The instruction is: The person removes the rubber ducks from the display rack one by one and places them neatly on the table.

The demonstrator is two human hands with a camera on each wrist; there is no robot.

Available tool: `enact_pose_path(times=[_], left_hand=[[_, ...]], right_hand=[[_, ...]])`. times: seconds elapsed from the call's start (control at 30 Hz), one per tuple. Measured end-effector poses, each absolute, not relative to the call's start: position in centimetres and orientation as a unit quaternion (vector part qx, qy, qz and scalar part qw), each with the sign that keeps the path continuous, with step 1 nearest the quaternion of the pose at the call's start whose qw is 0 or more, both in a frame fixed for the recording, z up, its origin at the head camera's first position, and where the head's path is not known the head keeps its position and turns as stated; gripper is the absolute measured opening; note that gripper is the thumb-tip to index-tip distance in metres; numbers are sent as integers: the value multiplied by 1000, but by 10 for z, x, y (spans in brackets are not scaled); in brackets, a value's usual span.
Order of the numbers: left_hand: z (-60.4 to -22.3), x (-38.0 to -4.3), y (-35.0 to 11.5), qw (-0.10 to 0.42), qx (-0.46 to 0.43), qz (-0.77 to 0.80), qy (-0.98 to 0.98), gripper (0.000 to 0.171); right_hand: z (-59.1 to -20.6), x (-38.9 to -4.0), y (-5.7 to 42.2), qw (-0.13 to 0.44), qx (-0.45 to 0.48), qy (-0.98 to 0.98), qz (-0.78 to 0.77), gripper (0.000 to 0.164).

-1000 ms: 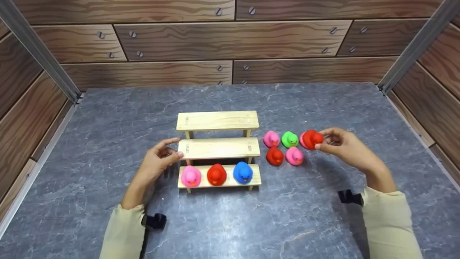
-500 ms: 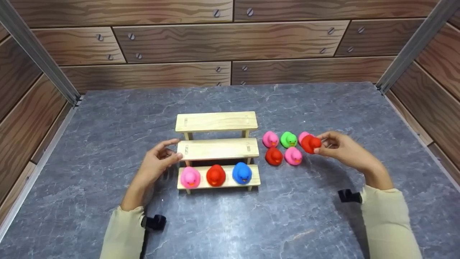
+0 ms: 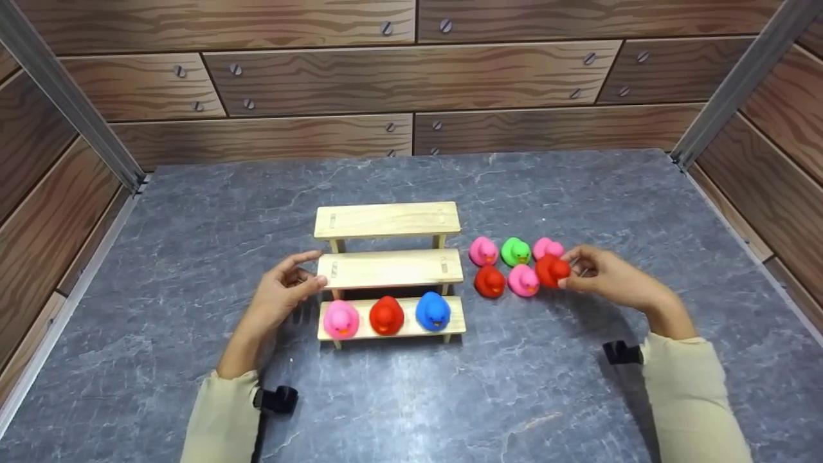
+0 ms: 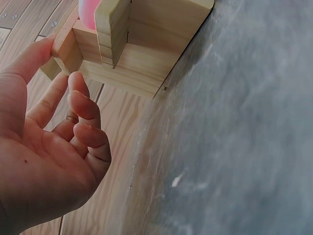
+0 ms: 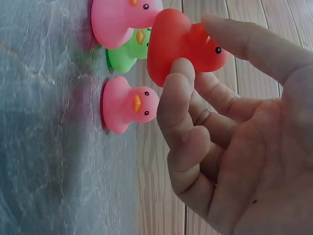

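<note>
My right hand (image 3: 607,276) is pinching a red duck (image 3: 551,270) between thumb and fingers, hanging it just off the slate table (image 3: 546,399) at the 3 o'clock end of the loose duck cluster, right beside a pink duck (image 3: 523,280). It's probably not touching down yet, hard to tell. My left hand (image 3: 283,292) is resting relaxed, fingers apart, against the 9 o'clock edge of the wooden step shelf (image 3: 389,267). There's loads of bare table showing toward 6 o'clock. I'm not seeing any readable writing anywhere.
</note>
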State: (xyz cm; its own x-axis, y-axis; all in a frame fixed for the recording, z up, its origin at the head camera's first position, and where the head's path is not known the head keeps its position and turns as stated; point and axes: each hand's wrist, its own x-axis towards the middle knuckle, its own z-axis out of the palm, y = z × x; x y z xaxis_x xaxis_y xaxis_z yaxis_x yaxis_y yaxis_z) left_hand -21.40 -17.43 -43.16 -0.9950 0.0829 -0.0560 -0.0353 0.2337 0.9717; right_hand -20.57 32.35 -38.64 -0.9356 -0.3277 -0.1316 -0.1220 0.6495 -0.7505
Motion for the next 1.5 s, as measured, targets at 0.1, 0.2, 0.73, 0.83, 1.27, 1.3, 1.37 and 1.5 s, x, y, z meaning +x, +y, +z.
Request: enact_pose_path(times=[0.1, 0.2, 0.73, 0.83, 1.27, 1.3, 1.37, 1.5], left_hand=[[-432, -214, -174, 48, 13, 619, 784, 47], [-433, -215, -175, 46, 12, 621, 782, 48], [-433, -215, -175, 46, 18, 621, 782, 47], [-433, -215, -174, 47, 14, 621, 782, 47], [-431, -215, -173, 44, 17, 622, 782, 47], [-431, -215, -173, 43, 19, 622, 781, 48], [-432, -215, -174, 42, 22, 623, 781, 47], [-432, -215, -175, 40, 27, 622, 782, 46]], right_hand=[[-387, -205, 325, 129, -129, 898, -400, 35], [-386, -205, 327, 129, -123, 899, -400, 34], [-393, -209, 336, 169, -103, 905, -377, 38], [-396, -210, 335, 175, -100, 907, -369, 39], [-402, -213, 335, 190, -87, 904, -373, 43], [-402, -213, 335, 191, -87, 903, -376, 43], [-403, -213, 334, 191, -85, 902, -377, 42], [-404, -213, 334, 188, -84, 903, -376, 42]])
